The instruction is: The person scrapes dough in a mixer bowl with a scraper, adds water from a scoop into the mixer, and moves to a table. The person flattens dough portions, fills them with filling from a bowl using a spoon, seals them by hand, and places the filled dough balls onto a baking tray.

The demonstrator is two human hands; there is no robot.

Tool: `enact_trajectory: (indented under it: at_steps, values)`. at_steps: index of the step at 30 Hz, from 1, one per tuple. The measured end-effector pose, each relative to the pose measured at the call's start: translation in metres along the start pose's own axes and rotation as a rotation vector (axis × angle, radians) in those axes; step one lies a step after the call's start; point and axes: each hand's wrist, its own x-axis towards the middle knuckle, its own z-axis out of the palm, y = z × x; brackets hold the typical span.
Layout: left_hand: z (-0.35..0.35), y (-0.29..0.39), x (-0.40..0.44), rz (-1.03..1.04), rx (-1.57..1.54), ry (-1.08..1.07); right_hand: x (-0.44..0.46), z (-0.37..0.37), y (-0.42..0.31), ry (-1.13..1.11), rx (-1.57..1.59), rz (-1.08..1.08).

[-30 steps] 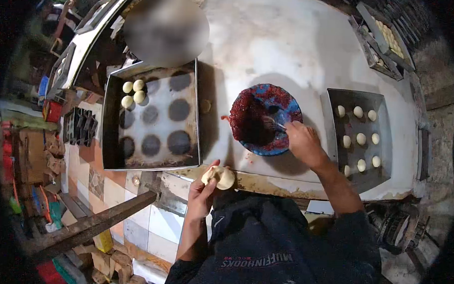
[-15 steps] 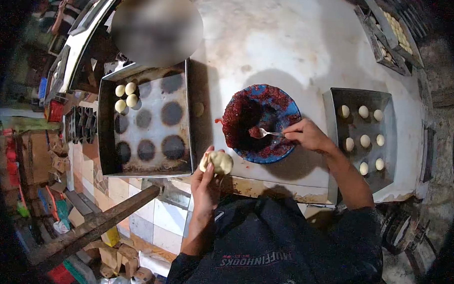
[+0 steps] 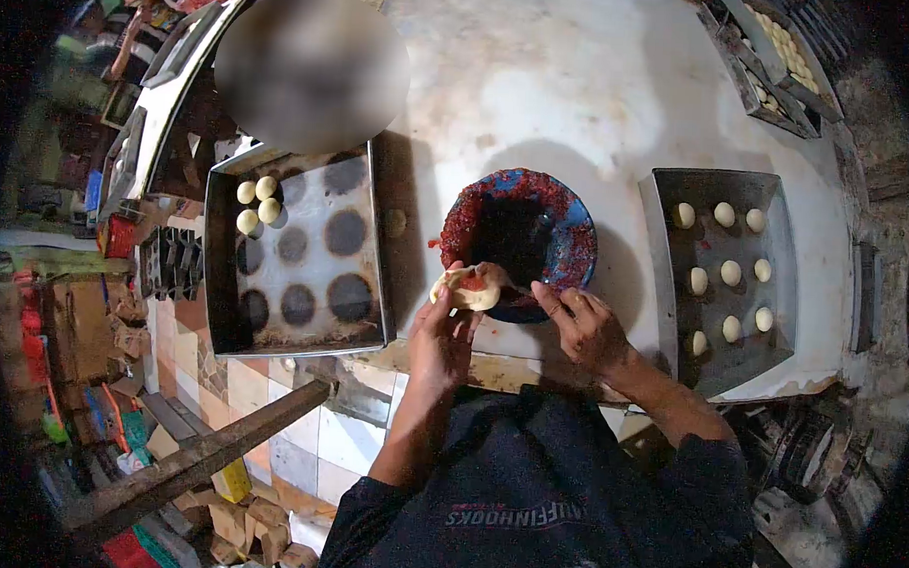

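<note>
A flattened piece of pale dough (image 3: 481, 298) lies in my left hand (image 3: 442, 346), its fingers closed around the underside. A smear of red filling shows on its upper face. My right hand (image 3: 591, 334) grips a fork (image 3: 518, 287), whose head reaches the dough's right edge and is blurred. Both hands are over the near edge of a blue bowl (image 3: 583, 236). Coarse red filling (image 3: 477, 207) coats the bowl's walls, while its middle is in dark shadow.
To the left, a large metal tray (image 3: 316, 241) holds several dough balls (image 3: 257, 203) in one corner. A smaller tray (image 3: 742, 356) on the right has several more. Stacked trays (image 3: 781, 115) of dough stand at the far right. A wooden beam (image 3: 203, 461) juts out at lower left.
My right hand has lifted the fork out of the bowl and brought it left to the dough. My left hand has moved up and right, and red filling now shows on the dough.
</note>
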Motion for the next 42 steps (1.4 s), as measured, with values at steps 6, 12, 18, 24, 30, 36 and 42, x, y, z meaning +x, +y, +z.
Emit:
enact_trajectory:
  at_steps: [6,12,18,24,30,36,42]
  values:
    - [-0.003,0.008,-0.022,0.185,-0.025,0.064,0.022,-0.007,-0.010,-0.059,0.087,0.199]
    - [-0.012,0.009,-0.052,0.282,-0.241,-0.195,0.065,-0.006,-0.089,0.121,1.385,0.624]
    - [-0.047,0.002,-0.088,0.826,0.477,-0.099,0.078,-0.008,-0.165,0.323,1.042,0.294]
    - [-0.072,0.025,-0.184,0.977,0.830,0.022,0.064,-0.039,-0.250,0.385,0.607,-0.054]
    - [-0.135,0.025,-0.243,0.970,0.295,-0.157,0.037,-0.059,-0.299,0.299,0.711,-0.325]
    - [-0.144,0.007,-0.254,1.324,0.725,0.145,0.016,-0.049,-0.310,-0.242,1.424,0.316]
    - [-0.129,0.023,-0.256,1.310,1.399,0.441,0.029,-0.059,-0.310,0.006,0.801,-0.160]
